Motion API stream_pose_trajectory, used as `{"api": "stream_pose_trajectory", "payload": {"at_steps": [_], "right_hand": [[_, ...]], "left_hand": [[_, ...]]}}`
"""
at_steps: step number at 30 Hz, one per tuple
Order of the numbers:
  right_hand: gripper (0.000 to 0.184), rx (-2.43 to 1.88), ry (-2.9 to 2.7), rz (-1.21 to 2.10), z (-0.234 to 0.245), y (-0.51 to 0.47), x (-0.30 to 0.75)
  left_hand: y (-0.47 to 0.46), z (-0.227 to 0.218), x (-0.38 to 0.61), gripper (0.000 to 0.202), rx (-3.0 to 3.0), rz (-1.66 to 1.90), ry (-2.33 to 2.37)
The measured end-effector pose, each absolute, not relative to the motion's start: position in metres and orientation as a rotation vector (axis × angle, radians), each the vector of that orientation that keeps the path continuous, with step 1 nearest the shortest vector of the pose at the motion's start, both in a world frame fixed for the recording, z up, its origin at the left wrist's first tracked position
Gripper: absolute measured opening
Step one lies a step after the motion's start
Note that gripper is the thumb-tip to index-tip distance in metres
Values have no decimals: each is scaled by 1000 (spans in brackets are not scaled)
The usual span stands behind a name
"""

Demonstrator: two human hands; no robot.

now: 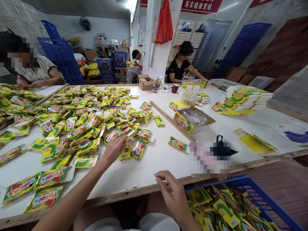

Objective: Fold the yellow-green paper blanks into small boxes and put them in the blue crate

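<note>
My left hand (115, 148) reaches over the table to the near edge of a heap of small yellow-green printed cartons (81, 120). Its fingers are curled together at the top of one small carton (125, 153), which they appear to pinch; the fingertips are partly hidden. Another carton (139, 149) lies just to the right of it. My right hand (169, 189) hovers at the table's front edge, thumb and fingers apart, holding nothing. Beside it, lower right, a blue plastic crate (267, 205) is full of similar cartons.
A wooden strip (172, 122) lies across the white table (149, 166). Right of it are an open box (202, 123) with clear plastic, stacked flat cartons (245, 99) and a loose carton (178, 143). Co-workers sit left and across; a small brown box (146, 84) stands at the back.
</note>
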State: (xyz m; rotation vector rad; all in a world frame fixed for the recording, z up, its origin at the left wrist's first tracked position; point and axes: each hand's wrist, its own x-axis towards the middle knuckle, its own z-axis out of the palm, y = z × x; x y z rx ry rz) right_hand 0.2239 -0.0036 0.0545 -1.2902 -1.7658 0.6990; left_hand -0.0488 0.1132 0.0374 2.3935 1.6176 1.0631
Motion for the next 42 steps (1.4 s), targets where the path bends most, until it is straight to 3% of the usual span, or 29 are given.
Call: {"api": "stream_pose_trajectory", "payload": {"at_steps": [4, 8, 14, 21, 26, 30, 34, 39, 42], "right_hand": [[17, -1231, -1651, 789, 48, 6, 195], [21, -1119, -1607, 933, 26, 11, 172], [24, -1056, -1527, 995, 7, 15, 154], [14, -1025, -1714, 1014, 25, 31, 151], [14, -952, -1718, 929, 30, 34, 146], [21, -988, -1607, 924, 24, 28, 144], [19, -903, -1719, 921, 25, 25, 145], [11, -902, -1732, 872, 29, 25, 143], [15, -939, -1737, 843, 31, 27, 138]], "left_hand": [[59, 38, -30, 36, 1842, 1387, 1578], [9, 19, -5, 23, 1579, 1333, 1390], [-3, 6, -9, 24, 1588, 1283, 1404], [-6, 12, -17, 13, 1609, 1244, 1424], [-7, 10, -16, 15, 1563, 1365, 1368], [-5, 8, -15, 29, 1368, 1462, 1321], [-6, 11, -18, 16, 1483, 1391, 1319], [-10, 17, -17, 16, 1487, 1385, 1375], [-8, 19, -13, 17, 1426, 1401, 1400]]}}
